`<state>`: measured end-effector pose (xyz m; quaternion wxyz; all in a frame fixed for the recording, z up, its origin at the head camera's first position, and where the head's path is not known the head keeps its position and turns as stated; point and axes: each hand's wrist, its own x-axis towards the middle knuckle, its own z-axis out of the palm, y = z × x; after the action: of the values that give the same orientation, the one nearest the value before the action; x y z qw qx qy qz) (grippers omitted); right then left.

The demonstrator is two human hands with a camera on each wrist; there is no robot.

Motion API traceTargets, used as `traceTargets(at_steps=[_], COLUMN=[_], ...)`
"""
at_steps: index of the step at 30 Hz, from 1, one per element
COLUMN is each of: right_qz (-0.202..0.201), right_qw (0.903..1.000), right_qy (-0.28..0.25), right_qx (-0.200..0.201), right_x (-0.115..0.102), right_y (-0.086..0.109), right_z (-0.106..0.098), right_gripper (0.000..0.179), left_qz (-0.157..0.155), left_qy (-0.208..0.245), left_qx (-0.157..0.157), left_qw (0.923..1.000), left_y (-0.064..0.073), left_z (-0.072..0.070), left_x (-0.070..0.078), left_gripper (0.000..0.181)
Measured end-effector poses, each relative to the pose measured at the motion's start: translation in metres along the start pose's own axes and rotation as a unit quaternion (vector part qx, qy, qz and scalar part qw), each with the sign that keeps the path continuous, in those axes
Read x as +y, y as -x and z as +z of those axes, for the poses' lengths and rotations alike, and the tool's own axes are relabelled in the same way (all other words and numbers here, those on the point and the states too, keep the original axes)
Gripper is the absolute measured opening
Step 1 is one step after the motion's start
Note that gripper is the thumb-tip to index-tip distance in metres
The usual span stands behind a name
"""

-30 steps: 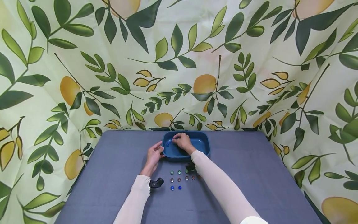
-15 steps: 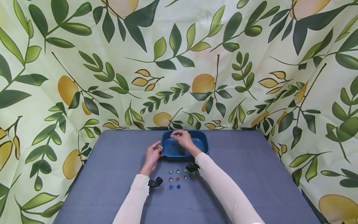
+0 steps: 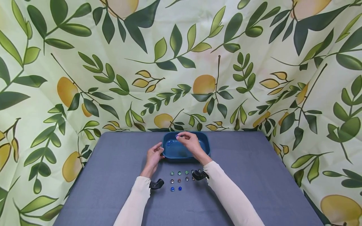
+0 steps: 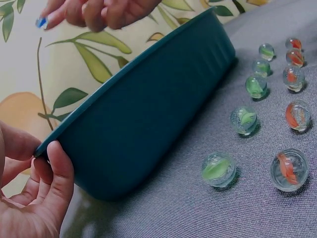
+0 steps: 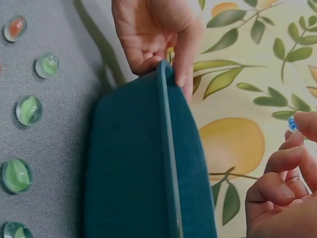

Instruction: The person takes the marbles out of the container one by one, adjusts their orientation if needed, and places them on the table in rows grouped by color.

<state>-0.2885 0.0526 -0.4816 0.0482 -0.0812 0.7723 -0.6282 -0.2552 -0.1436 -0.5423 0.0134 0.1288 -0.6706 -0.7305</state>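
Observation:
My left hand (image 3: 154,157) grips the left end of a teal plastic tub (image 3: 186,160), thumb outside and fingers over the rim. In the left wrist view that hand (image 4: 37,193) pinches the tub's corner edge. Above the tub, my right hand (image 3: 190,144) holds a blue marble (image 5: 292,123) between thumb and fingertips. The marble is clear of the tub floor. Inside, toward the left, lie a few more blue marbles (image 3: 168,144); the right hand and forearm cover part of the interior.
On the grey cloth in front of the tub stand rows of glass marbles: green-swirled ones (image 4: 219,169), orange-swirled ones (image 4: 289,169), and two blue ones (image 3: 180,188) nearest me. My right wrist's black camera (image 3: 200,174) hides some. A leaf-patterned curtain (image 3: 181,78) hangs behind the table.
My right hand has lifted from low in the tub with a blue marble and drawn slightly to the right and nearer me. The left hand has kept its grip on the tub.

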Motion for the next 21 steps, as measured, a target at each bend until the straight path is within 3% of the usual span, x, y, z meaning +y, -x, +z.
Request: traceTargets(at_steps=[10, 21], right_qz=[-0.009, 0.012], right_qw=[0.9994, 0.9963], right_qy=[-0.022, -0.078], right_qx=[-0.024, -0.035], right_x=[0.005, 0.015], right_y=[0.030, 0.060], right_z=[-0.019, -0.034], right_gripper=[0.038, 0.028], left_qz=[-0.001, -0.003], left_qy=[0.005, 0.014], left_qx=[-0.007, -0.004], left_qw=[1.0000, 0.9999], left_y=[-0.001, -0.002], left_z=[-0.002, 0.000], left_x=[-0.002, 0.000], left_gripper=[0.042, 0.042])
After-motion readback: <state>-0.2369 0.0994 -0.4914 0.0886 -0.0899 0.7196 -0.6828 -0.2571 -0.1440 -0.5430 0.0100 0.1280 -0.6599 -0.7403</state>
